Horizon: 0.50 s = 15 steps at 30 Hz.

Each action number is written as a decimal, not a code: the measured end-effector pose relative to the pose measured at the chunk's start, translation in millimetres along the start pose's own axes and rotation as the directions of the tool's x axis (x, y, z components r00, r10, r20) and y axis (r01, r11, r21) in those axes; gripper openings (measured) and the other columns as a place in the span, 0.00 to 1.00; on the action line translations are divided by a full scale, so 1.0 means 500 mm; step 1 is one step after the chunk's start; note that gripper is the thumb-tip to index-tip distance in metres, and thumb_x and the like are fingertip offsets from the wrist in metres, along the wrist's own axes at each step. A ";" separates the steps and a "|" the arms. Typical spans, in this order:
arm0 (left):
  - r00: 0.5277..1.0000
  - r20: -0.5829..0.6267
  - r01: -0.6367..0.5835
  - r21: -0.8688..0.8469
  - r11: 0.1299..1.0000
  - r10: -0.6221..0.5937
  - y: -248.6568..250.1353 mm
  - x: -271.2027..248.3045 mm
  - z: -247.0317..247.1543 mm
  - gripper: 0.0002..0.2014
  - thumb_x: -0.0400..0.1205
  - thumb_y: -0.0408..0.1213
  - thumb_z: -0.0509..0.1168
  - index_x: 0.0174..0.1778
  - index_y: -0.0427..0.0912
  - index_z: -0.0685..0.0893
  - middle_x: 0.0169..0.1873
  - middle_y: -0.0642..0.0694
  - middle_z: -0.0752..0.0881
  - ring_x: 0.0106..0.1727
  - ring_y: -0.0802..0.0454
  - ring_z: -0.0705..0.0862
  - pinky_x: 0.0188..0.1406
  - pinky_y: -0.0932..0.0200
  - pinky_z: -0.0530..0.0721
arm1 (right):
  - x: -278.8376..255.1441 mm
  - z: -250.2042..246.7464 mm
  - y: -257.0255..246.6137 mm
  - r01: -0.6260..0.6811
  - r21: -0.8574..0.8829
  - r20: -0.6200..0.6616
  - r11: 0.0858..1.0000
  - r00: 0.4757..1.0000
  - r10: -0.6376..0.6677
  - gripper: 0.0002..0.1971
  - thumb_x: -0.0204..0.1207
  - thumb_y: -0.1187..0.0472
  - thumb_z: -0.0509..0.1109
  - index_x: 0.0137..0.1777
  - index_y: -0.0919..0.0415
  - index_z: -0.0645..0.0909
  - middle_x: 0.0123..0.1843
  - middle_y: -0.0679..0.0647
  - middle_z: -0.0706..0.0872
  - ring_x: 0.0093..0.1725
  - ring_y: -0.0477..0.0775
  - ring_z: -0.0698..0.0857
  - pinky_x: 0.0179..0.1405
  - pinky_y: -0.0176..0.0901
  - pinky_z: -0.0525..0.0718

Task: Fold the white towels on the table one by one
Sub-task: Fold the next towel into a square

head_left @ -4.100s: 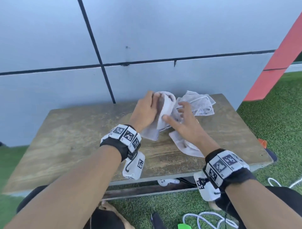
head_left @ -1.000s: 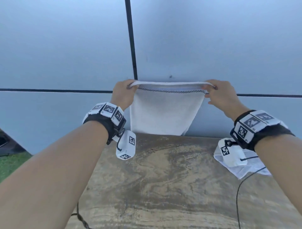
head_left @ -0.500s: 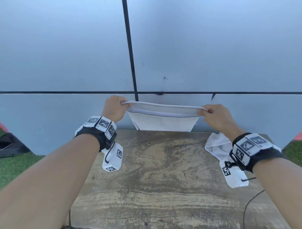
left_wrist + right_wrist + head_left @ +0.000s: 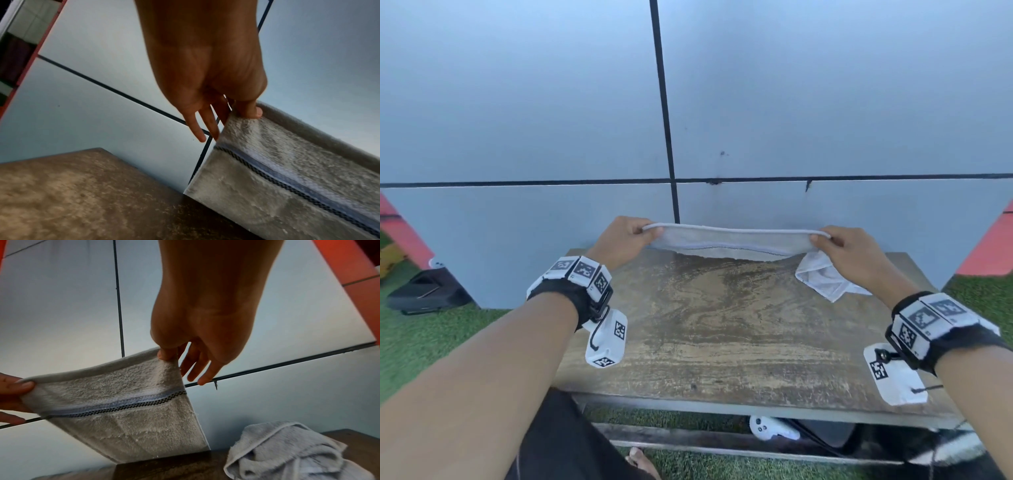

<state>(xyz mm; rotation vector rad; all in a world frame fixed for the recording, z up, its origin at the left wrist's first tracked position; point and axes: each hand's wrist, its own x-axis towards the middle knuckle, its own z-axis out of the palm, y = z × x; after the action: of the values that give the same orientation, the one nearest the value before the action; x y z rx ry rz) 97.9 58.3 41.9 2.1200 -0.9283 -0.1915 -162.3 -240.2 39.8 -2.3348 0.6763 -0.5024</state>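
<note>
From the head view, the left hand and the right hand each pinch one top corner of a white fluffy towel with a dark checked stripe. The towel's long top edge runs side to side between the hands, and the cloth hangs down past the far edge of the brown wooden bench, close to the grey panel wall. Both hands look equally near it. To lay it flat, I think the hands must pull it toward the body. A second white towel, all crumpled, lies on the bench just under the right hand. Green grass carpet covers the floor. From the left wrist view, the thumb presses the towel's corner and the other fingers point loosely down. From the right wrist view, the thumb and one finger nip the corner, and the crumpled towel sits at the lower right.
</note>
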 end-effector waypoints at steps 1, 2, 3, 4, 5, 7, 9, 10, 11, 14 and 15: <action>0.999 0.041 0.005 -0.007 1.000 -0.004 -0.002 -0.015 -0.004 0.23 0.81 0.60 0.66 0.42 0.41 0.89 0.31 0.34 0.79 0.35 0.49 0.75 0.42 0.53 0.71 | -0.018 -0.003 0.004 -0.012 0.005 0.030 1.000 0.999 0.012 0.21 0.87 0.53 0.63 0.35 0.66 0.68 0.30 0.55 0.69 0.32 0.55 0.69 0.33 0.48 0.63; 0.996 0.087 0.017 -0.011 1.000 -0.016 -0.006 -0.030 -0.007 0.25 0.77 0.65 0.66 0.41 0.43 0.89 0.33 0.31 0.83 0.36 0.49 0.77 0.43 0.52 0.72 | -0.032 -0.004 0.015 -0.030 0.012 0.057 0.999 0.998 0.030 0.22 0.87 0.52 0.62 0.37 0.69 0.69 0.32 0.56 0.73 0.34 0.57 0.73 0.35 0.48 0.66; 0.990 0.135 0.043 0.003 0.999 -0.043 -0.003 -0.048 -0.009 0.26 0.76 0.67 0.66 0.42 0.45 0.90 0.37 0.31 0.86 0.37 0.48 0.79 0.44 0.51 0.74 | -0.048 -0.005 0.025 -0.042 0.006 0.090 0.999 0.995 0.041 0.23 0.87 0.50 0.62 0.39 0.71 0.72 0.36 0.58 0.79 0.36 0.60 0.77 0.38 0.49 0.72; 0.980 0.185 0.072 0.027 0.997 -0.076 -0.001 -0.065 -0.010 0.23 0.77 0.65 0.68 0.44 0.46 0.91 0.40 0.34 0.90 0.38 0.49 0.82 0.45 0.52 0.77 | -0.064 -0.005 0.036 -0.051 -0.005 0.126 0.999 0.991 0.051 0.22 0.87 0.48 0.62 0.42 0.70 0.76 0.41 0.60 0.85 0.39 0.62 0.82 0.43 0.50 0.77; 0.967 0.226 0.105 0.066 0.992 -0.117 0.001 -0.082 -0.010 0.19 0.80 0.60 0.69 0.46 0.48 0.93 0.42 0.39 0.92 0.39 0.51 0.85 0.46 0.55 0.81 | -0.083 -0.006 0.040 -0.068 -0.013 0.178 0.998 0.982 0.070 0.20 0.87 0.48 0.62 0.45 0.66 0.81 0.45 0.58 0.87 0.43 0.61 0.85 0.47 0.51 0.81; 0.923 0.334 0.159 0.113 0.981 -0.189 0.009 -0.118 -0.006 0.10 0.84 0.51 0.69 0.49 0.52 0.92 0.43 0.53 0.93 0.40 0.63 0.90 0.50 0.65 0.86 | -0.128 -0.004 0.041 -0.102 -0.004 0.286 0.995 0.953 0.099 0.14 0.87 0.49 0.63 0.53 0.55 0.87 0.52 0.51 0.91 0.50 0.51 0.89 0.53 0.43 0.83; 0.853 0.455 0.229 0.113 0.967 -0.255 0.003 -0.149 0.000 0.09 0.84 0.48 0.69 0.53 0.51 0.92 0.47 0.53 0.94 0.49 0.59 0.92 0.59 0.55 0.88 | -0.173 -0.003 0.032 -0.140 0.011 0.362 0.990 0.924 0.126 0.13 0.87 0.52 0.63 0.58 0.55 0.87 0.54 0.48 0.91 0.53 0.45 0.88 0.47 0.32 0.80; 0.814 0.506 0.265 0.113 0.957 -0.285 -0.001 -0.164 0.003 0.11 0.84 0.48 0.69 0.55 0.49 0.92 0.49 0.51 0.94 0.54 0.52 0.92 0.63 0.47 0.87 | -0.191 -0.002 0.033 -0.186 0.038 0.408 0.982 0.900 0.155 0.13 0.87 0.54 0.63 0.59 0.57 0.87 0.55 0.48 0.91 0.52 0.44 0.90 0.45 0.29 0.80; 0.769 0.554 0.304 0.122 0.945 -0.319 -0.003 -0.178 0.007 0.12 0.84 0.48 0.69 0.56 0.47 0.92 0.50 0.49 0.94 0.56 0.47 0.92 0.66 0.43 0.86 | -0.208 -0.002 0.032 -0.237 0.059 0.473 0.970 0.862 0.181 0.14 0.88 0.55 0.63 0.60 0.60 0.87 0.56 0.50 0.92 0.52 0.46 0.91 0.47 0.29 0.82; 0.631 0.658 0.430 0.143 0.892 -0.410 0.003 -0.224 0.016 0.10 0.83 0.44 0.69 0.55 0.44 0.90 0.48 0.45 0.94 0.60 0.38 0.90 0.71 0.38 0.82 | -0.249 -0.007 0.024 -0.306 -0.011 0.670 0.952 0.705 0.234 0.15 0.89 0.55 0.61 0.63 0.59 0.86 0.57 0.55 0.93 0.54 0.53 0.93 0.57 0.39 0.84; 0.576 0.698 0.457 0.155 0.876 -0.425 0.006 -0.238 0.017 0.11 0.82 0.44 0.69 0.55 0.42 0.89 0.48 0.41 0.94 0.59 0.37 0.90 0.72 0.38 0.80 | -0.257 -0.010 0.020 -0.307 -0.046 0.719 0.950 0.651 0.245 0.15 0.89 0.54 0.60 0.64 0.58 0.86 0.56 0.56 0.93 0.54 0.55 0.93 0.60 0.42 0.84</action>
<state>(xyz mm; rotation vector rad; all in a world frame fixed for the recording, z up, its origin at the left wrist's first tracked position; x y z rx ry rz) 6.9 132.2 18.6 2.2149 -0.7508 -1.3849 -270.4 -174.2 14.3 -2.0440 0.5802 0.5211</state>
